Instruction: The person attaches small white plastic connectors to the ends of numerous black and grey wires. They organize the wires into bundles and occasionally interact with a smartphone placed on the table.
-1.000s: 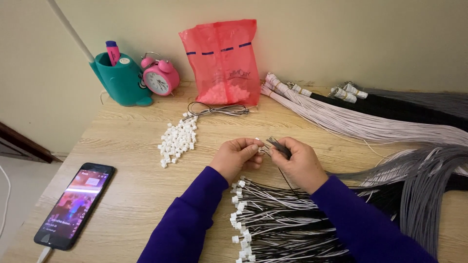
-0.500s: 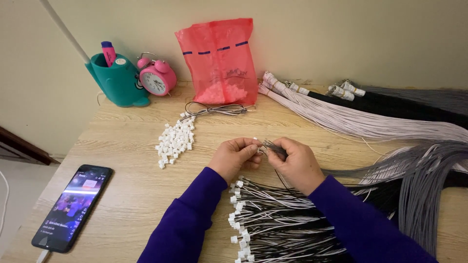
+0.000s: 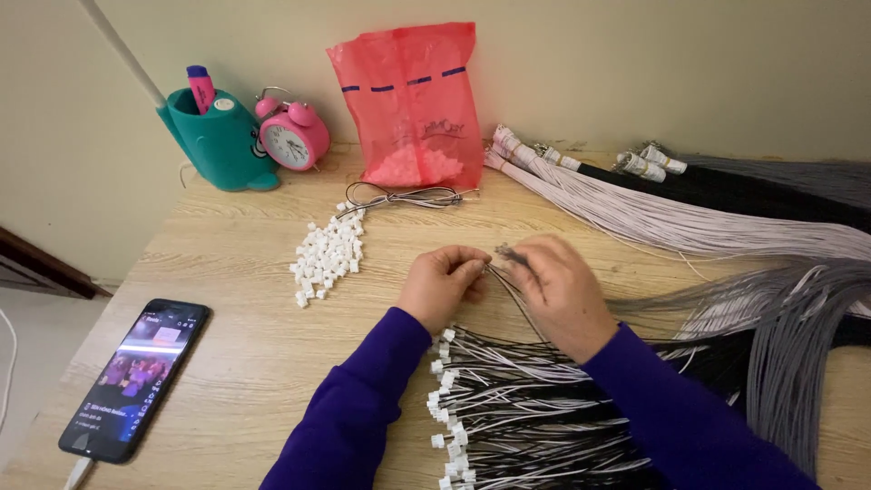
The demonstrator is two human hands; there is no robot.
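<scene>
Your left hand [image 3: 442, 285] is curled, and its fingertips pinch something very small. It looks like one white plastic connector, but your fingers hide most of it, so that is a guess. Your right hand [image 3: 560, 292] is curled too, pinching the end of a thin wire [image 3: 504, 255] between thumb and fingers. The wire end sits right between your two hands, just above the wooden table [image 3: 227, 363].

I think the wire is very light and bendy, so it will flop if you hold it far back. Hold it close to its tip. The little connector is probably hard, smooth and easy to drop, so pinch it by its sides.

The rest of the wire runs down under your right hand into the bundle of black and white wires [image 3: 526, 408], which lies just below both hands, near your wrists. More loose connectors lie in a small white pile [image 3: 327, 259] to the left of your left hand. A looped wire piece [image 3: 399, 195] lies beyond that pile, near the red plastic bag [image 3: 413, 100].
</scene>
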